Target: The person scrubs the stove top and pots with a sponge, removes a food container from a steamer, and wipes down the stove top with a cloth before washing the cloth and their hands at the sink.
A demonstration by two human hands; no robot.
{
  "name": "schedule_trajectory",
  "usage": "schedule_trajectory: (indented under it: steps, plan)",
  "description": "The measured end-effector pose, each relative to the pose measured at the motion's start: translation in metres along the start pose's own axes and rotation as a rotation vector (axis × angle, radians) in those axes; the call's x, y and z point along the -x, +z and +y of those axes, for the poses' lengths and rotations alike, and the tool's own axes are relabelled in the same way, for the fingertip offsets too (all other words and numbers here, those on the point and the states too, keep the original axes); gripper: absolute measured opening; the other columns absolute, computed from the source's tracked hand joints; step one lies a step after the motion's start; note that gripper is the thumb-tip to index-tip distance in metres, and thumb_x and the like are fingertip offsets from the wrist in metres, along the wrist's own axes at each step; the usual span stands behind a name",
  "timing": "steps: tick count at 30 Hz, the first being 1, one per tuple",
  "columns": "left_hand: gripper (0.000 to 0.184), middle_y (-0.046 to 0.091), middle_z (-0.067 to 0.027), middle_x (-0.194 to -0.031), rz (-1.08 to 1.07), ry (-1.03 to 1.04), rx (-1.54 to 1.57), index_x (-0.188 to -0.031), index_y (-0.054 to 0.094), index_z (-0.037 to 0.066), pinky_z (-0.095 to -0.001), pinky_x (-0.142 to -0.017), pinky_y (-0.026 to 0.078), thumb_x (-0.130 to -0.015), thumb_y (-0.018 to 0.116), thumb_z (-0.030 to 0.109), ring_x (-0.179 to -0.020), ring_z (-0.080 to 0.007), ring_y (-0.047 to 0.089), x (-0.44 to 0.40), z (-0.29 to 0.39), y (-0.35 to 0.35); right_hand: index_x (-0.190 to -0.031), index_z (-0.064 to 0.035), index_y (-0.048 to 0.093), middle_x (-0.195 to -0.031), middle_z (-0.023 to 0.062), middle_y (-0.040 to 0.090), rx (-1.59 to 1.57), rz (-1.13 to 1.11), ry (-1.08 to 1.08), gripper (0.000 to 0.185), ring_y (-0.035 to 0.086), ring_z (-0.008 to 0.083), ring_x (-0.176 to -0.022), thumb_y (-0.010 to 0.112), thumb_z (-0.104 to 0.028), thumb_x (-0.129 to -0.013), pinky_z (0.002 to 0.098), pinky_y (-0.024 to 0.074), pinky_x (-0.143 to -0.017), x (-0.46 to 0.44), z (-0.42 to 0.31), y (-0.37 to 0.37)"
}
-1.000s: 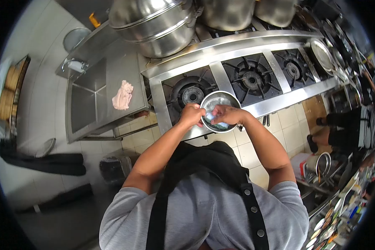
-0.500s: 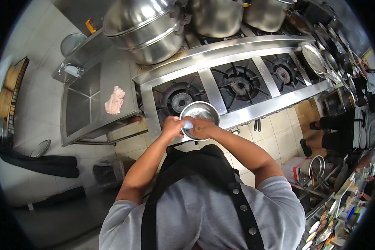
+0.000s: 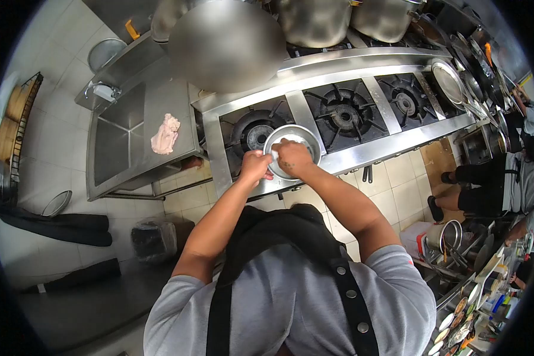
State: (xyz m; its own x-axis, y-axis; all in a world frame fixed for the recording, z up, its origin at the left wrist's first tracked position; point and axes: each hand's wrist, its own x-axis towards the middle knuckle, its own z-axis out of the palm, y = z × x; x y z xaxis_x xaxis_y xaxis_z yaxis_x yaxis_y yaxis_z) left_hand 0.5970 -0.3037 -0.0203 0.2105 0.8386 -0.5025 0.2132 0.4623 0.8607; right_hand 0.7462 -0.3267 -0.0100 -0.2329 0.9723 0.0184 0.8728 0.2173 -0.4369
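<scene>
A round metal bowl (image 3: 315,148) is at the front edge of the stove, beside the left burner. My left hand (image 3: 256,167) is closed at the bowl's left rim, thumb on top and fingers below. Inside the bowl is my right hand (image 3: 294,158), its fingers curled downward and their tips hidden. Some white stuff shows in the bowl behind the right knuckles. A small pale patch lies between the two hands, too small to name.
Gas burners (image 3: 345,116) run along the stove, with large steel pots (image 3: 311,22) behind. A pale piece of raw meat (image 3: 165,134) lies on the steel counter beside the sink (image 3: 120,145). At right, another person (image 3: 486,184) stands near shelves of pans and dishes.
My right hand has moved from beside the left hand, where both held a bluish-white thing, down into the bowl. The left hand is now at the rim.
</scene>
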Motion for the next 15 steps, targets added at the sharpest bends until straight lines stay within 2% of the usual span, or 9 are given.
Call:
schedule_trajectory:
  steps: [4, 7, 8, 11, 12, 15]
  plan:
    - [0.011, 0.055, -0.0133, -0.064, -0.031, 0.006, 0.036, -0.078, 0.052, -0.004, -0.0341, -0.041, 0.052, -0.074, 0.053, 0.006, -0.045, -0.0218, 0.056, 0.003, 0.005, -0.005, -0.104, -0.0075, 0.058, -0.098, 0.0196, 0.06, -0.152, 0.16, 0.132, 0.029, 0.059, 0.0365, -0.088, 0.054, -0.017, -0.076, 0.0445, 0.0463, -0.078, -0.002, 0.001, -0.001]
    - [0.01, 0.055, -0.0144, -0.064, -0.044, 0.009, 0.059, -0.074, 0.049, -0.003, -0.0338, -0.04, 0.052, -0.074, 0.054, 0.006, -0.045, -0.0225, 0.056, 0.009, 0.012, -0.014, -0.103, -0.0066, 0.057, -0.1, 0.0201, 0.06, -0.257, 0.194, 0.275, 0.03, 0.058, 0.038, -0.089, 0.055, -0.02, -0.076, 0.0459, 0.0454, -0.079, -0.003, -0.014, -0.017]
    - [0.01, 0.054, -0.0136, -0.062, -0.051, 0.004, 0.071, -0.072, 0.048, -0.002, -0.0338, -0.039, 0.051, -0.073, 0.054, 0.006, -0.043, -0.0224, 0.055, 0.008, 0.013, -0.017, -0.106, -0.0045, 0.054, -0.106, 0.0213, 0.058, -0.359, 0.038, 0.376, 0.038, 0.057, 0.0381, -0.094, 0.059, -0.022, -0.073, 0.0441, 0.0443, -0.082, -0.003, -0.022, -0.033]
    - [0.011, 0.056, -0.0148, -0.061, -0.061, 0.017, 0.053, -0.069, 0.051, -0.003, -0.035, -0.038, 0.05, -0.073, 0.054, 0.007, -0.045, -0.0237, 0.057, 0.005, 0.008, -0.029, -0.113, -0.0027, 0.049, -0.11, 0.0218, 0.055, -0.516, 0.218, 0.212, 0.05, 0.054, 0.0366, -0.102, 0.064, -0.02, -0.069, 0.0398, 0.0425, -0.087, 0.0, -0.022, -0.025]
    - [0.011, 0.056, -0.015, -0.06, -0.061, 0.024, 0.048, -0.069, 0.051, -0.003, -0.0351, -0.037, 0.05, -0.073, 0.054, 0.007, -0.045, -0.0237, 0.057, 0.005, 0.006, -0.034, -0.118, -0.0017, 0.043, -0.113, 0.0218, 0.053, -0.601, 0.18, 0.137, 0.057, 0.051, 0.0355, -0.108, 0.064, -0.015, -0.067, 0.0369, 0.04, -0.091, -0.003, -0.017, -0.022]
    - [0.011, 0.055, -0.0148, -0.06, -0.065, 0.032, 0.03, -0.068, 0.049, -0.002, -0.0355, -0.037, 0.05, -0.073, 0.054, 0.007, -0.044, -0.0241, 0.057, 0.001, 0.0, -0.046, -0.119, -0.003, 0.043, -0.113, 0.0215, 0.053, -0.641, 0.296, 0.19, 0.055, 0.051, 0.0353, -0.108, 0.061, -0.013, -0.068, 0.037, 0.0392, -0.092, -0.009, -0.019, -0.014]
